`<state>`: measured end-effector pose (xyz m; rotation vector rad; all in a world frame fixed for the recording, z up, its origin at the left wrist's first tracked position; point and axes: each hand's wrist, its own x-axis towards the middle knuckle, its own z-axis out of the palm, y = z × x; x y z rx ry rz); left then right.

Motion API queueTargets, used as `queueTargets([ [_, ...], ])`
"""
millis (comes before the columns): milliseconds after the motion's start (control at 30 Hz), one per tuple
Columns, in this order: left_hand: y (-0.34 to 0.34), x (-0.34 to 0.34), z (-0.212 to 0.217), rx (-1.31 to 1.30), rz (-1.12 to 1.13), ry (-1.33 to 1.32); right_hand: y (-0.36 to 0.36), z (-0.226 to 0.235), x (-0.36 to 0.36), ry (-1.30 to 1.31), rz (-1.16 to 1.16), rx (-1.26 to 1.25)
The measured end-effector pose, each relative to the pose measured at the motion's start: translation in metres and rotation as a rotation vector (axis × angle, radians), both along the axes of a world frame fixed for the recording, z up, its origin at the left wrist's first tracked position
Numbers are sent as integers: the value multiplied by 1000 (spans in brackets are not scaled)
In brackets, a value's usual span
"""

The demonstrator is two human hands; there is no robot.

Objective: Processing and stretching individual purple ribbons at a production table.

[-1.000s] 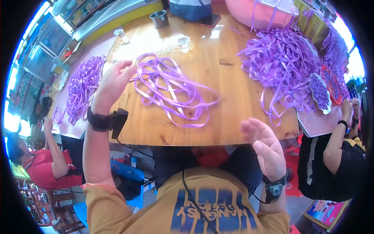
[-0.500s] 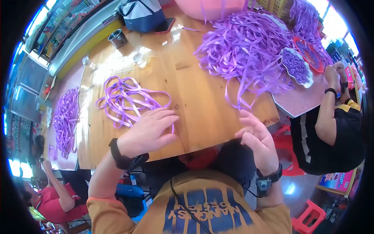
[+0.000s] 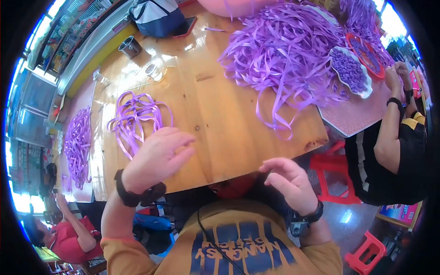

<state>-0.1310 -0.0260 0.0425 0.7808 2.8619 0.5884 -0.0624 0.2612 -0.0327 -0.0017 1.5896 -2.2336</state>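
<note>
My left hand (image 3: 160,153) hovers at the near edge of a small heap of purple ribbon loops (image 3: 137,112) on the wooden table (image 3: 206,146). Its fingers are stretched out, with no object visible in them, and part of the heap is hidden behind it. Off the table's front edge, my right hand (image 3: 293,183) is raised with thumb and forefinger apart and nothing between them. The near end of a large tangled pile of purple ribbon (image 3: 284,55) lies beyond it, a loose loop trailing toward the table edge.
A scalloped white dish of small purple pieces (image 3: 350,73) and a red oval tray (image 3: 366,55) stand at right, near a co-worker's hands (image 3: 398,75). More ribbon (image 3: 78,149) lies far left. A metal cup (image 3: 129,46), a clear cup (image 3: 153,72) and a bag (image 3: 158,18) stand farther back.
My right hand has drawn back from the large pile's trailing loop toward me and left. My left hand has shifted left, and the small heap's loops no longer spread as far right.
</note>
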Motion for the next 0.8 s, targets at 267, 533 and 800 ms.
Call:
queueTargets([
  [267,104,-37,-22,-10,-196,-178,1,-3,14,-99,134,-104],
  [533,120,-47,-32,-279,-197,-114,21,0,19,-119,106,-129],
  [800,51,11,20,177,-248,-614,18,13,-5,342,66,-98],
])
